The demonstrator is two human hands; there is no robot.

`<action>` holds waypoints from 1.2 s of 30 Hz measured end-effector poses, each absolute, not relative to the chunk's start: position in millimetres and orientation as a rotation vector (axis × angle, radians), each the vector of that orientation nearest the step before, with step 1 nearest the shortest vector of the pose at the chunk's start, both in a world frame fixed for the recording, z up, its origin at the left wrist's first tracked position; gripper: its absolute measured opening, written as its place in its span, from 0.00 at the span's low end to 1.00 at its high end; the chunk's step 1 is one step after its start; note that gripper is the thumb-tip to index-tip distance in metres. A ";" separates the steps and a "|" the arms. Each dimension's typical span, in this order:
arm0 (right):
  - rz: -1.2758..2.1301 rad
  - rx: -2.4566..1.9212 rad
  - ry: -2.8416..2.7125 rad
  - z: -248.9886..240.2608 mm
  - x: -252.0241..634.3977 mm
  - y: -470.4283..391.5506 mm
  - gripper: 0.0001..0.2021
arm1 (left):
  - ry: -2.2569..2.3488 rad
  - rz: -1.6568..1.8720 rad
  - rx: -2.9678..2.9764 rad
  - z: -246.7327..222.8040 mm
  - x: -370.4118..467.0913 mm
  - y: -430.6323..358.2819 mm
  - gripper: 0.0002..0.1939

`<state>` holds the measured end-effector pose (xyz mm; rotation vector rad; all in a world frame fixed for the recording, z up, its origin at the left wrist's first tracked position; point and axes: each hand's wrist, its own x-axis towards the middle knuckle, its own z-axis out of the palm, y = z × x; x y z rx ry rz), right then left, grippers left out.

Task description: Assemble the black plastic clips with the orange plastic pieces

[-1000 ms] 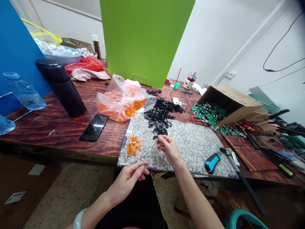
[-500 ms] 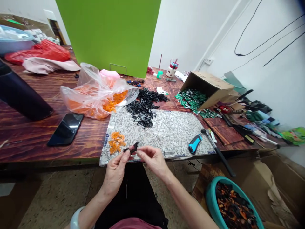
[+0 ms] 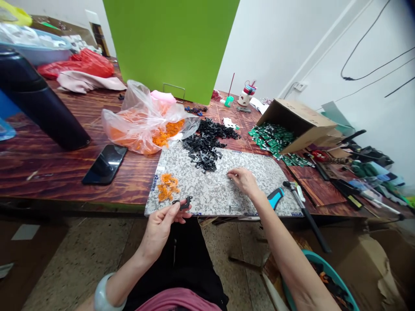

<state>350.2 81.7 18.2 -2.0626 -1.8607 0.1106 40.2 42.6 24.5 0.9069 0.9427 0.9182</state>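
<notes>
Between the thumb and fingers of my left hand (image 3: 165, 219) is a small black plastic part (image 3: 185, 203), held above the front edge of a speckled grey board (image 3: 207, 194). My right hand (image 3: 244, 180) is over the middle of the board, thumb and fingertips pinched together at some thin, clear or silvery pins (image 3: 223, 178); whether one is between them is too small to see. Left of the hands lies a small pile of orange plastic parts (image 3: 167, 186). Behind, a heap of black plastic parts (image 3: 205, 144) spreads across the board's back edge.
A clear bag of orange parts (image 3: 136, 129), a phone (image 3: 105, 164) and a dark bottle (image 3: 42, 99) stand left. Right are a blue-black tool handle (image 3: 275, 198), a hammer (image 3: 308, 220), and a tipped cardboard box (image 3: 301, 116) spilling green pieces. A teal tub (image 3: 337, 276) sits below.
My right hand has left the black plastic part and moved right and forward to the thin pins. My left hand keeps hold of the part. The camera view has shifted left.
</notes>
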 end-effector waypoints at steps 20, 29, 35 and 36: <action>0.148 -2.105 -1.973 19.5 350.0 65.1 0.05 | 0.894 0.892 0.834 20.2 42.9 34.5 0.17; 0.134 -2.043 -1.880 32.6 337.8 63.4 0.05 | 0.873 0.899 0.827 16.6 41.0 33.3 0.17; 0.287 -1.660 -1.745 60.8 251.2 20.1 0.06 | 0.885 0.911 0.895 14.1 43.9 32.7 0.16; 0.325 -1.593 -1.738 62.8 233.6 11.7 0.05 | 0.880 0.913 0.907 13.8 44.4 32.8 0.16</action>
